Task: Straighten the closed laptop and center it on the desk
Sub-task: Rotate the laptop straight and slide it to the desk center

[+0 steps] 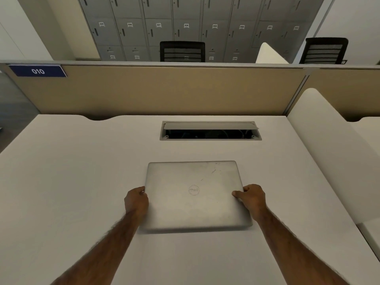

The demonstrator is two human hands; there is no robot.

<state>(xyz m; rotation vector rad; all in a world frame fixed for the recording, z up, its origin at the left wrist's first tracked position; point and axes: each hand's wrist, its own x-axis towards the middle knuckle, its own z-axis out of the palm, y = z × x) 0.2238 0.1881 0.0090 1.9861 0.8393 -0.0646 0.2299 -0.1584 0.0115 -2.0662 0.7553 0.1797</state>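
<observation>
Two bare forearms reach in from the bottom edge across the pale counter (61, 192). At their ends, the left hand (136, 201) clasps the left side edge of the closed laptop (195, 194), its fingers (140, 189) curled against that edge with the thumb tucked at the rim. The right hand (251, 199) grips the opposite side edge, thumb lying on the lid and the other fingers wrapped over the edge. Both hands are closed on the laptop, about halfway along its sides.

Silver and shut, the laptop lies flat on the counter, roughly midway between the counter's left and right sides and near the person's edge, its long sides close to parallel with the counter's front. A round logo sits at the middle of the lid, and faint scratches mark the far right part.

Beyond the laptop, well apart from it, a cable hatch (210, 130) is set into the counter, its flap raised over a dark opening. Behind that stands a tan partition (164, 89) bearing a blue sign (38, 70) reading 010. Farther off are two black chairs (182, 51) and a wall of grey lockers (185, 21).
</observation>
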